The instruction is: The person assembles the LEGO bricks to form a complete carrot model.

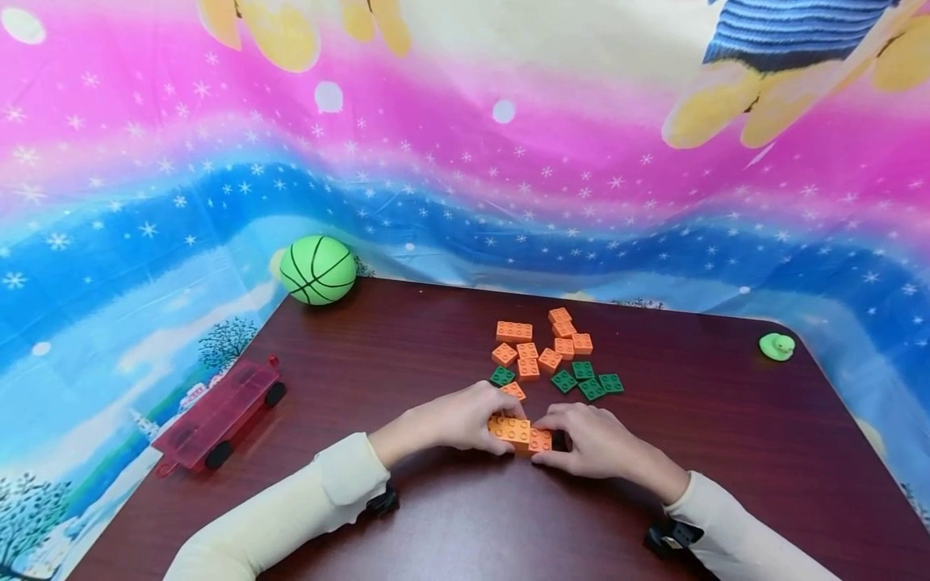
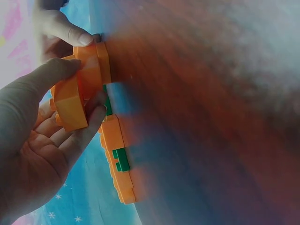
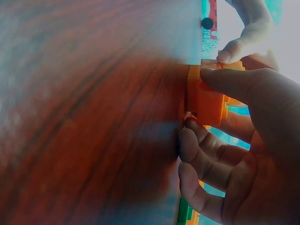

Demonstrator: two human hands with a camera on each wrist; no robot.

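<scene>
Near the front middle of the table, both hands hold a small stepped stack of orange toy bricks. My left hand [image 1: 465, 418] grips the taller left part, a studded orange brick [image 1: 512, 429], between thumb and fingers. The lower orange brick [image 1: 541, 440] at the right end is pinched by my right hand [image 1: 597, 440]. In the right wrist view the thumb presses the side of this orange brick [image 3: 209, 104], close above the tabletop. Just behind the left hand lie a loose orange brick [image 1: 513, 390] and a green brick [image 1: 501, 376]. Fingers hide part of the stack.
Several orange bricks [image 1: 528, 369] and green bricks [image 1: 592, 389] lie scattered behind the hands. A translucent red toy skateboard [image 1: 221, 411] is at the left edge, a green ball [image 1: 318, 270] at the back left corner, and a green rubber duck [image 1: 777, 347] at the back right.
</scene>
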